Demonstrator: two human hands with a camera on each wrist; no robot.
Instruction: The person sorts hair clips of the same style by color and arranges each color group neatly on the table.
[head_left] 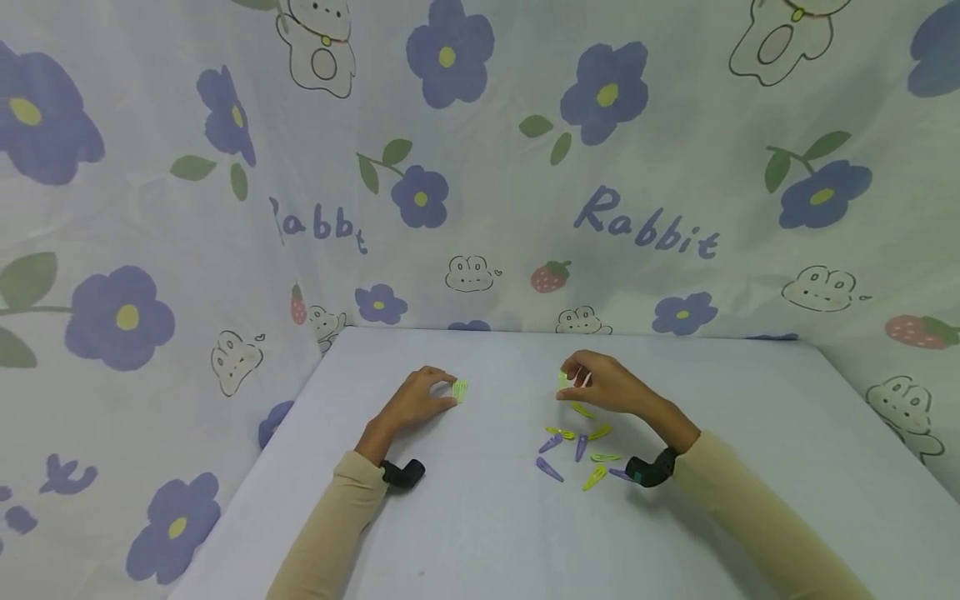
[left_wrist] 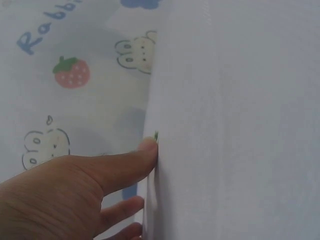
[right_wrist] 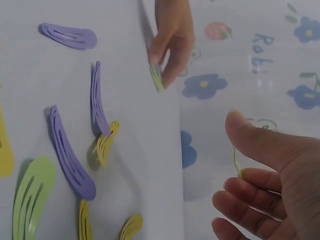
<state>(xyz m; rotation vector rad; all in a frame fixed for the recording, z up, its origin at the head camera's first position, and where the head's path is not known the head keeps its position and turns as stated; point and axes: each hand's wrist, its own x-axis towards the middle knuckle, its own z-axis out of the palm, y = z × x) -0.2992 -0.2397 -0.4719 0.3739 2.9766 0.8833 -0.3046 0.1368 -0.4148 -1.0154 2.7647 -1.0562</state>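
Note:
Between thumb and fingers my left hand (head_left: 416,400) pinches light green hair clip material (head_left: 460,391), low over the left-middle of the table; whether it is one clip or more I cannot tell. Only a green tip (left_wrist: 156,135) shows past the thumb in the left wrist view. My right hand (head_left: 607,383) pinches another light green hair clip (right_wrist: 236,161) by its ends, raised above the table. Just below that hand lies a yellow hair clip (head_left: 582,410). Purple hair clips (right_wrist: 70,155), yellow ones and a green hair clip (right_wrist: 32,200) are scattered nearer the body.
The white table (head_left: 480,517) runs back to a hanging cloth (head_left: 495,150) printed with flowers and rabbits, which also covers the left and right sides. The loose clips lie in a cluster below my right hand, some touching or overlapping.

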